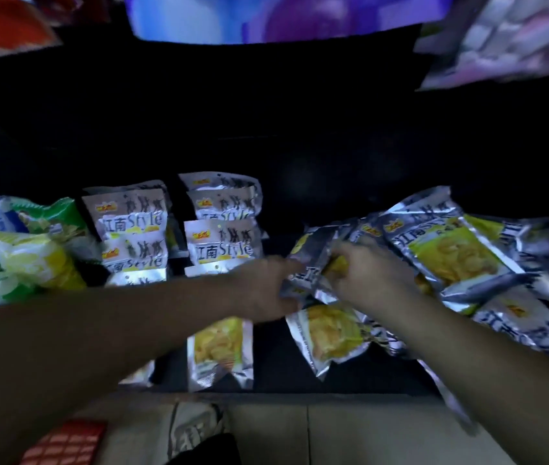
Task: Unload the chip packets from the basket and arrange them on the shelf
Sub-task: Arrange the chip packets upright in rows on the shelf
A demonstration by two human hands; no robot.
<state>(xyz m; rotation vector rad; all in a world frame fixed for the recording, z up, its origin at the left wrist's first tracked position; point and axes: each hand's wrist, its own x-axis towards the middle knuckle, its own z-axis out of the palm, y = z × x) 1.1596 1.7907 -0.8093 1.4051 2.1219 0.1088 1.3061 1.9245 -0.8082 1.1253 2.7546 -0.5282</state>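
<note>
The work looks well under way. Toward the left end of the dark shelf (266,380), two neat columns of silver chip packets (222,245) already stand upright in overlapping rows, printed faces toward the front edge. Toward the right end, a loose heap of packets (451,253) lies flat and fanned, still to be sorted; two more lie face up near the front edge. The red basket (65,443) shows only a corner below the shelf, so what it still holds cannot be told.

Both hands meet at mid-shelf on one packet (310,263): the left hand (266,286) pinches its near edge, the right hand (367,273) closes over its upper part (motion blur hides the fingers' exact placing). It seems tilted, its long axis running from front edge toward back.
</note>
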